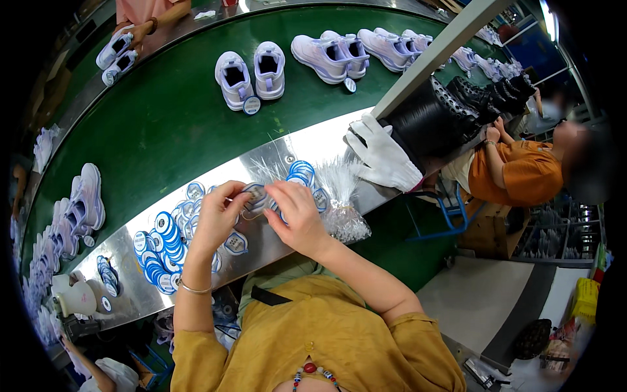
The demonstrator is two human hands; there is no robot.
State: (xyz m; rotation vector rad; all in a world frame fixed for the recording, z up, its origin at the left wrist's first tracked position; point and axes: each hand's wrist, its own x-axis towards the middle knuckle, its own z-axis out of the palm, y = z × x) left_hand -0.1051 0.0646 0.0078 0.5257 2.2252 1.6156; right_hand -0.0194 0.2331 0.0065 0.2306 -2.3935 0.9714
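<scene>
Over the metal ledge, my left hand (221,212) pinches a rounded hang tag (255,193) with a blue-grey edge. My right hand (300,219) is at the tag's other side, its curled fingertips against the edge and the thumb lower down. A thin loop seems to hang below the tag between the hands. Beside my left hand lies a heap of round blue-and-white tags (168,235), and a smaller stack of tags (301,171) sits behind my right hand. To the right is a bundle of clear plastic tag fasteners (343,212), its bottom gathered in a bag.
White-lilac sneakers stand in pairs on the green conveyor belt (176,124), one pair (251,75) straight ahead with a tag attached. White gloves (382,153) lie by a metal post (444,52) and black shoe soles (457,104). Co-workers are at far left and right.
</scene>
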